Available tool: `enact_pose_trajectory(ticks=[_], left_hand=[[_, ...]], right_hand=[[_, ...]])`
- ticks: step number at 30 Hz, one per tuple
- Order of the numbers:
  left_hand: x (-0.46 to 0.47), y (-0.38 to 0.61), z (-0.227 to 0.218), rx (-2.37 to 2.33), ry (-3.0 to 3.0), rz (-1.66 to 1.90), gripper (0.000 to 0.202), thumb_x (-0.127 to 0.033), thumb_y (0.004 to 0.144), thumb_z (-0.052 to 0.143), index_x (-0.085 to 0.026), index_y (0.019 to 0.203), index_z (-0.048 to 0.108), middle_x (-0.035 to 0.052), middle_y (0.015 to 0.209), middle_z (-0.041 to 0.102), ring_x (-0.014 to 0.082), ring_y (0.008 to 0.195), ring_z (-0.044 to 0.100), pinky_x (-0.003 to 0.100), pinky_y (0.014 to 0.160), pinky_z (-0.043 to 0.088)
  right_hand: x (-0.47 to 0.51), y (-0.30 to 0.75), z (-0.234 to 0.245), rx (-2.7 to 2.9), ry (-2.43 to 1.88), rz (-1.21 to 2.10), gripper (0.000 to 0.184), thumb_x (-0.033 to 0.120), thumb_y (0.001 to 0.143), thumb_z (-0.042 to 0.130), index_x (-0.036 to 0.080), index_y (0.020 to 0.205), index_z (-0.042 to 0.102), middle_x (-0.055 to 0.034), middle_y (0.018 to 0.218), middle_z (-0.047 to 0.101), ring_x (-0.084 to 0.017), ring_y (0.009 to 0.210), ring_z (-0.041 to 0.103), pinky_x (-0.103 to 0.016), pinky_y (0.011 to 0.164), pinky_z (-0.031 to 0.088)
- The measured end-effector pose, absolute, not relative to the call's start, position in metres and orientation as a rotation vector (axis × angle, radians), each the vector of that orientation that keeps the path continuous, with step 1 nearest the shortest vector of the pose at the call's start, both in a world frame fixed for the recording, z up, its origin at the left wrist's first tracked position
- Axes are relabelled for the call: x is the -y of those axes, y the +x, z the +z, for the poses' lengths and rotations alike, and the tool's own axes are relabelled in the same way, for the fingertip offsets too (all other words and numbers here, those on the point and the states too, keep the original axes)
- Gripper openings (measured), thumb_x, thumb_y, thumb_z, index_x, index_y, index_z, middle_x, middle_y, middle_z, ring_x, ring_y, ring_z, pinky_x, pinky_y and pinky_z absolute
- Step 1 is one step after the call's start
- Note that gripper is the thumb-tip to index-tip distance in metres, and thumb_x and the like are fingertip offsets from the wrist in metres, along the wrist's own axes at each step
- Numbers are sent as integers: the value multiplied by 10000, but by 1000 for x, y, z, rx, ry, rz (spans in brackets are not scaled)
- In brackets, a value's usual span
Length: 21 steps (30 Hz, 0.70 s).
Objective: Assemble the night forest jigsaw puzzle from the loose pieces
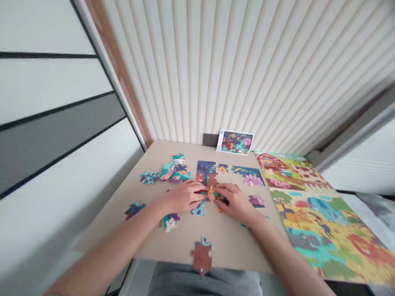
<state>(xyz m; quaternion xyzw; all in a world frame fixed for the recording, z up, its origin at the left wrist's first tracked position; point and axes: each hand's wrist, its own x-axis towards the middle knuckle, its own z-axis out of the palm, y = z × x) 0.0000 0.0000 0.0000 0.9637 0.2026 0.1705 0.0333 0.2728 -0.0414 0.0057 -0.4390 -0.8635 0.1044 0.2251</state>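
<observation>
My left hand and my right hand meet at the middle of a brown board, fingertips pinched together on a small orange puzzle piece. Just beyond the fingers lies a joined dark-blue puzzle section. More joined pieces lie to its right. A heap of loose teal pieces sits at the far left of the board. A brown piece lies at the near edge, close to my lap.
A reference picture card leans against the ribbed wall. Two finished colourful puzzles lie to the right of the board. Single pieces lie at the left and under my left wrist.
</observation>
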Motion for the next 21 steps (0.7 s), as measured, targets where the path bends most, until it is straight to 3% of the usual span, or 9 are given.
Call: enact_pose_trajectory(ticks=[6,11,21], left_hand=[[-1,0,3,-671,2949,599,370,-228,1007,557,-236,1370,629,89,1362,656,241,1242,613,441,1142,420],[-4,-7,10,-765,2937,655,328,-252,1041,514,-248,1341,649,71,1336,676,237,1200,629,455,1130,423],[-15,-26,25,-917,2910,880,323,-194,1006,538,-259,1289,681,66,1203,719,228,1125,660,445,1075,487]], right_hand=[[38,293,16,2340,-1250,184,370,358,979,652,256,1334,649,-113,1264,670,-283,1180,632,-468,1042,495],[33,339,14,2254,-1444,41,336,426,995,600,266,1278,684,-116,1246,674,-305,1150,650,-477,1018,508],[30,348,2,2313,-1598,57,251,392,983,604,285,1175,723,-95,1232,686,-295,1127,657,-472,995,484]])
